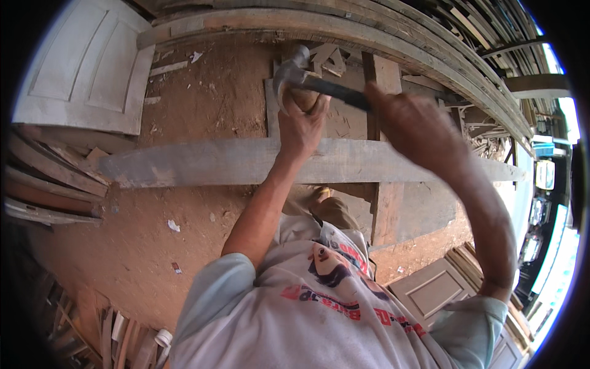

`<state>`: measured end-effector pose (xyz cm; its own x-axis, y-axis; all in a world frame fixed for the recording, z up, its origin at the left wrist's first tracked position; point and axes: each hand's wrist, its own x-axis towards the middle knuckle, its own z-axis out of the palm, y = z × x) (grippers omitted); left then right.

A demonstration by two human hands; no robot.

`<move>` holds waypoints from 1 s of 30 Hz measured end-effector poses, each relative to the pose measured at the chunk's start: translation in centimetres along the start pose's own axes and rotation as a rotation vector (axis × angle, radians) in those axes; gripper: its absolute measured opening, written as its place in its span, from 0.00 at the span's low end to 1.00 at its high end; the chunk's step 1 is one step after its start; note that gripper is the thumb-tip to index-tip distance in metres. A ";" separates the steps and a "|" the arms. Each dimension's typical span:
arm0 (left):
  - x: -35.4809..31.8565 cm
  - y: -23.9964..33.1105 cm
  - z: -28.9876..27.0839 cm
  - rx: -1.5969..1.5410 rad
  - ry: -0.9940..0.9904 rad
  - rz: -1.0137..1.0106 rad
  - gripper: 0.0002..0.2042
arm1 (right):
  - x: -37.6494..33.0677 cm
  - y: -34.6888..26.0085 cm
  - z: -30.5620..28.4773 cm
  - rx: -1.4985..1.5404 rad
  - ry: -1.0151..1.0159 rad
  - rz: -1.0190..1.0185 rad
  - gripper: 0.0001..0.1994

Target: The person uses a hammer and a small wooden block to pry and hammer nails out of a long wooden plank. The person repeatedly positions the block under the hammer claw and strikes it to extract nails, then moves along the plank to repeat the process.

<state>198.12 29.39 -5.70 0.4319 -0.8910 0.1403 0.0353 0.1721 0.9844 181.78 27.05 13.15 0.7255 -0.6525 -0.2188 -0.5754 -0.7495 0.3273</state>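
Observation:
My right hand point(418, 126), slightly blurred, is wrapped round the dark handle of a claw hammer point(347, 93). The hammer's grey metal head overlaps my left hand point(301, 123) in the picture; whether it touches anything there I cannot tell. My left fingers are closed round a tan, rounded piece that looks like wood point(303, 97), mostly hidden by the fingers and the hammer. Below my left wrist a long grey plank point(209, 163) runs across from left to right.
A pale panelled door point(80, 67) stands at the far left. Long beams point(258, 21) curve across the back, with stacked timber at the right. Curved boards point(55, 178) lie at left. A brown panelled door point(430, 289) rests at near right. Scraps litter the earth floor point(203, 104).

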 end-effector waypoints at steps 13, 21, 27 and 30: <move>7.2 -8.2 -3.7 -0.355 -0.141 -0.520 0.14 | -8.6 -4.3 9.5 1.004 0.141 0.777 0.19; 5.5 2.2 -1.0 -0.119 -0.468 -0.340 0.36 | -16.9 -9.1 14.0 1.449 0.153 1.324 0.16; -4.8 4.6 5.8 -0.059 -0.902 0.193 0.29 | -20.5 -11.8 16.1 1.466 0.263 1.417 0.15; -7.7 4.2 6.4 0.052 -1.035 0.331 0.38 | -21.4 -12.5 15.6 1.474 0.251 1.499 0.16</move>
<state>189.15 34.31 -2.00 -0.5569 -0.7301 0.3960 0.0078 0.4721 0.8815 167.59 48.64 -0.60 -0.5072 -0.7614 -0.4038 -0.3340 0.6056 -0.7223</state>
